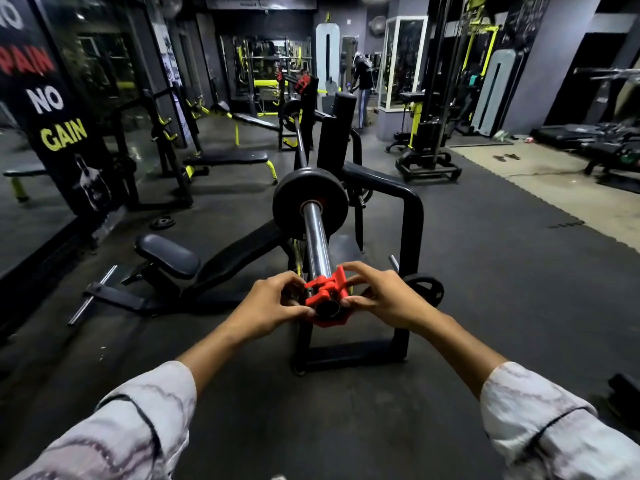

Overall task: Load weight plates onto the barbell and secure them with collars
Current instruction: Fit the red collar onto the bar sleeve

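Barbell rests across the black bench rack, its chrome sleeve pointing toward the camera. One black weight plate sits far up the sleeve. Red collar is at the sleeve's near end — well apart from the plate. Left hand and right hand both grip the collar, fingers pinched on either side. A second plate hangs on the rack's lower peg.

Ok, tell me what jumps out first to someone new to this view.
The bright red collar at the near end of the chrome barbell sleeve, pinched between the left hand and right hand. Further along the sleeve sits a black weight plate. On the left, a wall sign reads NO GAIN.
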